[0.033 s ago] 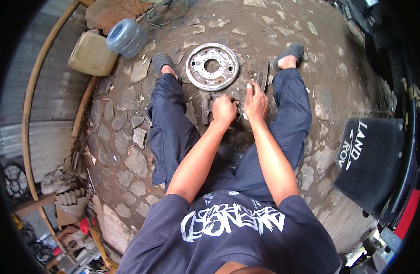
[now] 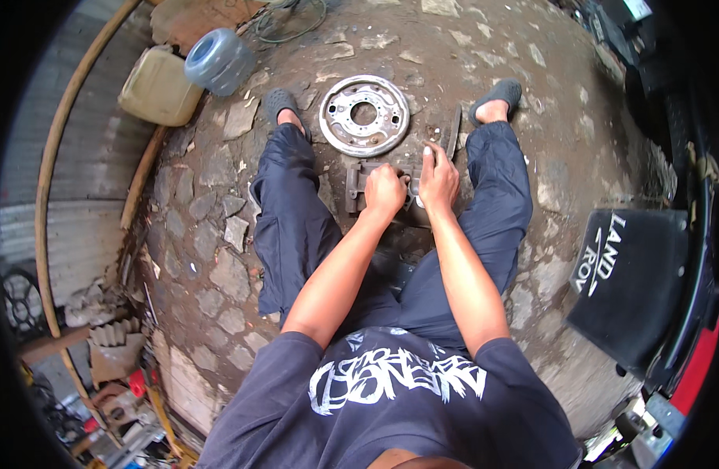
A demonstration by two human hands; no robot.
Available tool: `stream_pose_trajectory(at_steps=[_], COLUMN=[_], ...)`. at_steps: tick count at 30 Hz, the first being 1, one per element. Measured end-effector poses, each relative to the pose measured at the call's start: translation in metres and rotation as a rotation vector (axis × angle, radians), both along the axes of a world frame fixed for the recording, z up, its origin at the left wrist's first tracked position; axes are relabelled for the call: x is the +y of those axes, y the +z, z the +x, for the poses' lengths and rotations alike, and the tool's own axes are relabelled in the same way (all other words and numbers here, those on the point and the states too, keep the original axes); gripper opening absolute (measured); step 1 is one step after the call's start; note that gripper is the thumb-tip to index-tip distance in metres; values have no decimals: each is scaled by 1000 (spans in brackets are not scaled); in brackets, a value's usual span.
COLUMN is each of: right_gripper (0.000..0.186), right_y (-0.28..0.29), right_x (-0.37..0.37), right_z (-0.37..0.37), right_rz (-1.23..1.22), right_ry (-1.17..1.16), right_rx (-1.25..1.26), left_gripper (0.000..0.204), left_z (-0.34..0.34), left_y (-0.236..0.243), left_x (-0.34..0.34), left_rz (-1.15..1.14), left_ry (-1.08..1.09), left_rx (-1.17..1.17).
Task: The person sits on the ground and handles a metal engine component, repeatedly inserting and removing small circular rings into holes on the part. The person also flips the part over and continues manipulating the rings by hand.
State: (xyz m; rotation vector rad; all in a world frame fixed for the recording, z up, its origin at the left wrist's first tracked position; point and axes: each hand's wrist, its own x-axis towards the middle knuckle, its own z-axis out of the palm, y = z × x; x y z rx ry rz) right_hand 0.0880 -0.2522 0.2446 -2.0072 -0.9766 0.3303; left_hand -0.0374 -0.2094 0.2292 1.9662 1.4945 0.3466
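My left hand (image 2: 385, 191) is closed in a fist over a rusty metal block-like part (image 2: 353, 187) lying on the ground between my legs. Just right of it, my right hand (image 2: 438, 178) is curled, with one finger stretched forward and the others bent. A small pale metal piece (image 2: 413, 191) shows between the two hands. What either hand grips is hidden by the fingers. Beyond them lies a round, silver-rimmed backing plate (image 2: 348, 146) with a hole in its middle. A narrow curved metal strip (image 2: 454, 133) lies right of the plate.
My feet in grey clogs flank the plate on a stone-and-dirt floor (image 2: 228, 270). A blue water jug (image 2: 219, 62) and a yellowish jerrycan (image 2: 160, 87) stand far left. At right hangs a black mudflap (image 2: 629, 285) beside a vehicle. Scrap parts are piled at lower left.
The view has tilted slightly. Both hands stay at almost the same place over the rusty part.
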Motion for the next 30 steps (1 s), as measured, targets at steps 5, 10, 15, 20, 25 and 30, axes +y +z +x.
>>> stream_pose_trajectory(at_steps=[5,10,15,20,25,30], right_gripper=[38,36,34,41,48,54], right_y=[-9,2,31,89,115,117], right_x=[3,2,-16,-5,-7,0], right_z=[1,-2,0,-14,-16,-18], right_rz=[-8,218,387,386,540,445], right_ry=[-27,34,108,266,370,275], right_rx=[49,143,748,866,1152,936], left_gripper=[31,32,29,32,34,44], left_z=[-11,-35,-37,-41,-32,-39], left_y=[44,97,145,124,138,145], left_x=[27,79,111,104,105,104], left_rz=[-123,-75,-627,-735,-773,-796], left_ry=[-192,-414,-462,-349,-469,-523], left_rx=[358,146,-572,-812,-908,-943])
